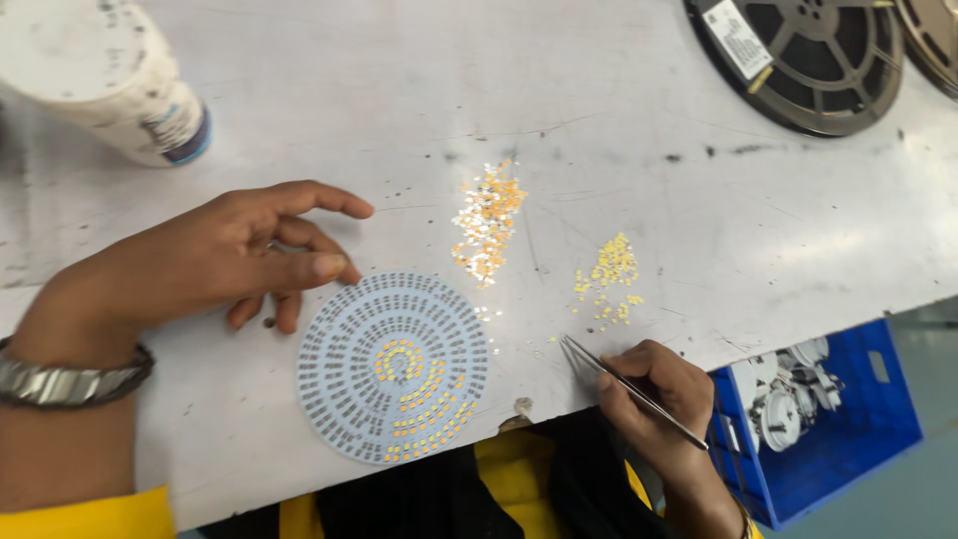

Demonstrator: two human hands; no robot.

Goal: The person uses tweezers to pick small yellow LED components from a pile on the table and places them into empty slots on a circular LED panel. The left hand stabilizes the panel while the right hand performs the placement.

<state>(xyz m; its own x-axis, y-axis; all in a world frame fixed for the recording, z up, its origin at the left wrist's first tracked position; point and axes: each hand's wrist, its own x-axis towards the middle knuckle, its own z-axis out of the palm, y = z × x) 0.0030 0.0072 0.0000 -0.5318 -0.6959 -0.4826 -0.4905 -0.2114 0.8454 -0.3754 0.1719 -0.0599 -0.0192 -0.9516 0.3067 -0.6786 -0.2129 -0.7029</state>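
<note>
My left hand [225,260] rests on the grey table [699,230] just beside the upper left edge of the round circuit board [392,367], fingers loosely spread and holding nothing; the thumb tip lies at the board's rim, though I cannot tell whether it touches. A metal watch band [70,379] sits on that wrist. My right hand [654,389] is at the near edge of the table, fingers pinched around a pair of slim metal tweezers [629,387]. The tweezer tips point up and left, ending on the table to the right of the board, and I cannot tell whether anything is caught between them.

The board lies flat near the near edge, between my two hands. It is pale blue with rings of small pads; some pads at its centre and a wedge toward its lower right carry small orange and yellow chips.

Beyond the board lies a loose heap of orange and white chips [487,222], and to its right, apart from it, a smaller scatter of yellow chips [609,279]. A white container [105,75] stands at the far left corner. A dark reel [803,60] lies at the far right. A blue crate [838,449] with white parts sits below the table's right end.
</note>
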